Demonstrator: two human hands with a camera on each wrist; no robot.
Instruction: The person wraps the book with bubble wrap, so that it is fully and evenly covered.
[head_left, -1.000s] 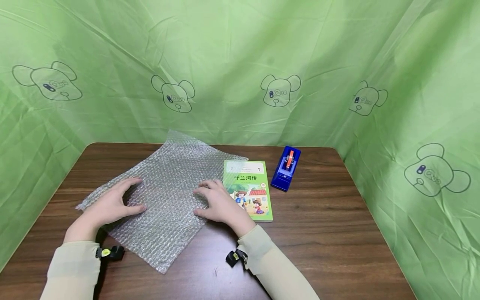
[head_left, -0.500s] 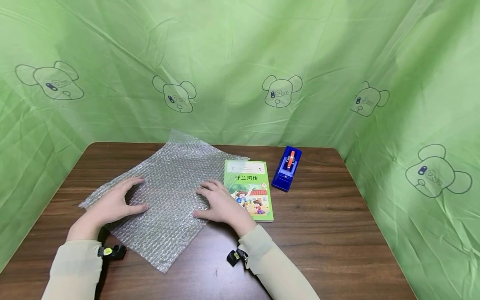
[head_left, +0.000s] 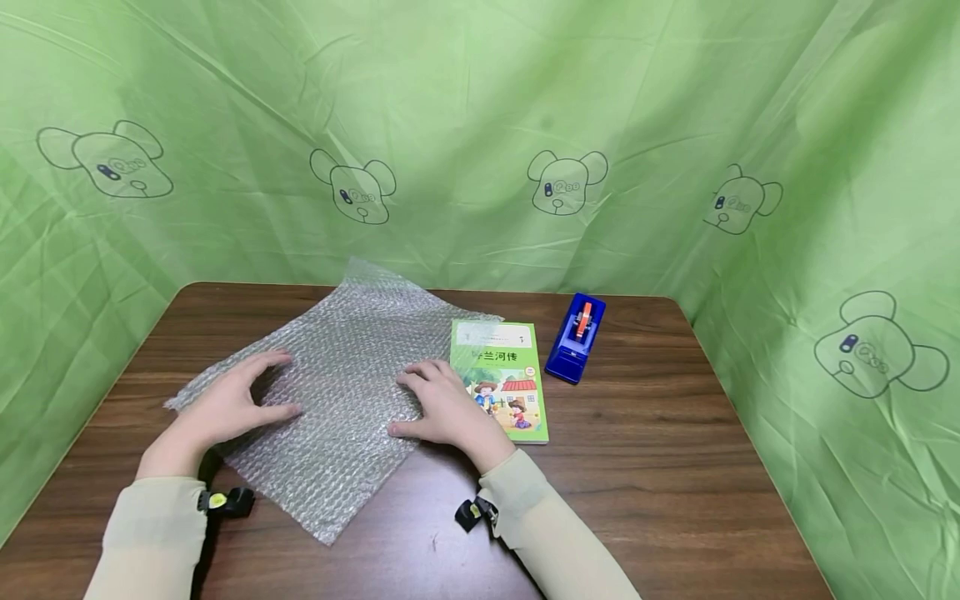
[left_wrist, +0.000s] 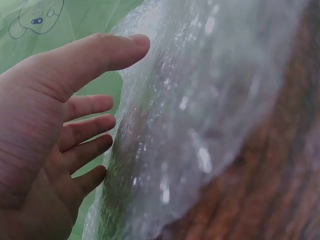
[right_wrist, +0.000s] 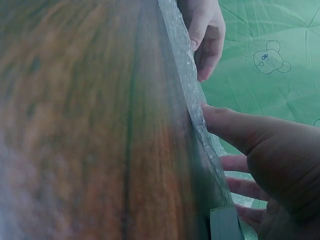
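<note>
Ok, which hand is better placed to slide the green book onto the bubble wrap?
Probably the right hand: it rests on the bubble wrap right beside the green book, while the left hand lies on the sheet's far side.

Green book (head_left: pixel 499 380) w/ cartoon cover flat on dark wood table (head_left: pixel 660 467), right of centre. Blue tape dispenser (head_left: pixel 575 337) just beyond it to the right, orange part on top. Green cloth backdrop (head_left: pixel 480 125) w/ bear-head outlines round back & sides.

hands (head_left: pixel 337 408) | slid slightly right | bubble wrap (head_left: pixel 341 392) nudged rightward
</note>
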